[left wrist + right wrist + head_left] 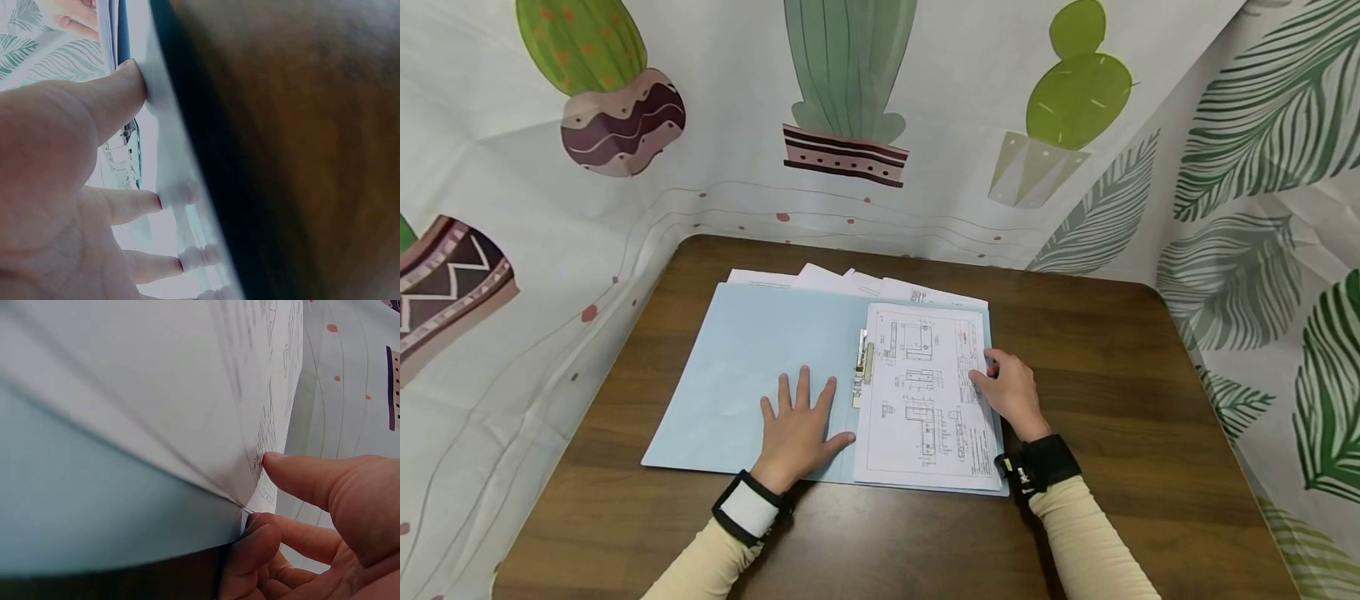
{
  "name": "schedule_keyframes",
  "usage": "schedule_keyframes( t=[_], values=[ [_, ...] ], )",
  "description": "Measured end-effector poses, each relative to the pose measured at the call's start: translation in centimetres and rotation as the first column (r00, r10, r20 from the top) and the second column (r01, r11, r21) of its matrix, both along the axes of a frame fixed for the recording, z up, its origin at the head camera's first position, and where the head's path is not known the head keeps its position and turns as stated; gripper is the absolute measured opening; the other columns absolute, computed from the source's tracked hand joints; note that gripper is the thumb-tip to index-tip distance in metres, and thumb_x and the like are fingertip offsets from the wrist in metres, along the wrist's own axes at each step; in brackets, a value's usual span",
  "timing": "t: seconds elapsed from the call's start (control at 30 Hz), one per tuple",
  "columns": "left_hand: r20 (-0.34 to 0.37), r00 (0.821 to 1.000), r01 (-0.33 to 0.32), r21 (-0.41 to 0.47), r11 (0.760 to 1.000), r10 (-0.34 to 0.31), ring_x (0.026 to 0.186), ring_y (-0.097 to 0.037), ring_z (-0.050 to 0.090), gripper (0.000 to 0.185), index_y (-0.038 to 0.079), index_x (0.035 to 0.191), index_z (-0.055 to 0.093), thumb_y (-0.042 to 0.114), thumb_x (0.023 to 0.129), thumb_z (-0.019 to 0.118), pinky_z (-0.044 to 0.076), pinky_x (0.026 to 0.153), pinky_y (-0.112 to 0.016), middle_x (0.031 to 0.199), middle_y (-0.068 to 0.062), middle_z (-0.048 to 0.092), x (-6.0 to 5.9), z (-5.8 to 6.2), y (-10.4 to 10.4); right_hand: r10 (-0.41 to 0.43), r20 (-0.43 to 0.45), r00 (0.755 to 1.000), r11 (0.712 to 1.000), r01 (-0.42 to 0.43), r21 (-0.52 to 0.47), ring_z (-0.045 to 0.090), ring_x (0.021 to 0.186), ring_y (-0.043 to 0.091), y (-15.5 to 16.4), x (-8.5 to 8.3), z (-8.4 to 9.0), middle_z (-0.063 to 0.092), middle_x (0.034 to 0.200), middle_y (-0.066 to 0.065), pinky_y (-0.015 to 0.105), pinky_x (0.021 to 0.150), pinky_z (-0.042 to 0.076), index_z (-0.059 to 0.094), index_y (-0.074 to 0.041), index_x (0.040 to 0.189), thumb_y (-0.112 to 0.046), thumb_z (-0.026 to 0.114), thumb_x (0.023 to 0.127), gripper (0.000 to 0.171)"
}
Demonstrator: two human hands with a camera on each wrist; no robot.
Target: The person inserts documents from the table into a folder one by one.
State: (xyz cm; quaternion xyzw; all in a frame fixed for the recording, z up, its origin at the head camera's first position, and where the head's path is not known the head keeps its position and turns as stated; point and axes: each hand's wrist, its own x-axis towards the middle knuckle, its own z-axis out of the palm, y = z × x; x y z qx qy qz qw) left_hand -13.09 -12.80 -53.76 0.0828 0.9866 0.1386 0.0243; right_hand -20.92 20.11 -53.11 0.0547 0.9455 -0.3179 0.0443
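Folder (741, 354) in pale blue lies spread at the centre of the frame, its bare cover toward the left and a stack of drawings (934, 392) on its right half, with a metal clip (868, 364) at the stack's left edge. Your left-hand grip (797, 433) rests on the bare cover, fingers straight and spread, holding nothing; your right-hand grip (1013, 396) pinches the stack's right edge, though whether the backing cover is caught too, I cannot tell. Press lightly with the spread fingers so the folder does not slide, and pinch near the very edge: pulling hard could crease the paper or drag it against the clip. Mind the other sheets (827, 281) showing past the folder's top edge. Below everything, the brown wood-grain surface (1097, 375) has a soft sheen at the lower middle of the frame; white cloth (730, 108) printed with cacti and leaves hangs across the top and down the right.
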Motion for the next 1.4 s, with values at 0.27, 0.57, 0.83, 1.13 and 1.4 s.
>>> schedule_keyframes(
  t=[0.27,0.57,0.83,1.13,1.4],
  values=[
    [-0.011,1.000,0.000,0.004,1.000,0.001,0.144,-0.064,0.021,0.090,0.007,0.152,0.049,0.057,0.084,0.079,0.022,0.103,-0.083,0.160,-0.035,0.029,-0.1,0.1,-0.1,0.008,0.005,1.000,1.000,-0.008,0.009,0.054,0.080,0.027,-0.1,-0.2,0.0,0.056,0.096,0.013,0.034,0.062,0.039,0.051,-0.003,0.148,-0.020,0.071,0.097,0.057],
    [-0.028,1.000,0.000,-0.008,1.000,0.000,0.144,-0.064,0.023,0.090,0.007,0.151,0.050,0.058,0.083,0.079,0.024,0.103,-0.083,0.159,-0.035,0.030,-0.3,0.1,-0.3,0.038,-0.006,0.999,0.999,-0.038,0.004,0.054,0.077,0.026,-0.2,-0.4,0.2,0.058,0.094,0.013,0.034,0.061,0.039,0.058,-0.005,0.143,-0.021,0.070,0.098,0.049],
    [-0.019,1.000,0.002,-0.011,1.000,-0.002,0.145,-0.063,0.021,0.090,0.007,0.152,0.050,0.058,0.084,0.079,0.023,0.103,-0.082,0.160,-0.034,0.029,-0.3,0.2,-0.3,0.044,-0.100,0.994,0.999,-0.047,-0.024,0.058,0.075,0.025,1.4,-2.7,1.6,0.066,0.093,0.013,0.033,0.062,0.043,0.068,-0.003,0.129,-0.020,0.068,0.099,0.035],
    [-0.016,1.000,-0.004,-0.009,1.000,0.003,0.144,-0.063,0.023,0.090,0.007,0.151,0.051,0.058,0.083,0.080,0.023,0.103,-0.082,0.159,-0.034,0.030,-0.1,0.2,-0.3,0.077,-0.146,0.986,0.996,-0.071,0.046,0.062,0.085,0.032,1.7,-8.4,3.6,0.069,0.104,0.017,0.039,0.066,0.046,0.070,-0.003,0.123,-0.019,0.067,0.100,0.028],
    [-0.021,1.000,0.000,-0.013,1.000,0.000,0.144,-0.063,0.024,0.090,0.008,0.151,0.051,0.059,0.082,0.080,0.025,0.103,-0.082,0.159,-0.034,0.032,0.1,-0.2,-0.1,0.172,-0.106,0.979,0.979,-0.158,0.125,0.063,0.107,0.037,0.2,-12.5,3.3,0.068,0.120,0.021,0.051,0.089,0.051,0.068,-0.001,0.127,-0.017,0.068,0.099,0.032]
  ],
)
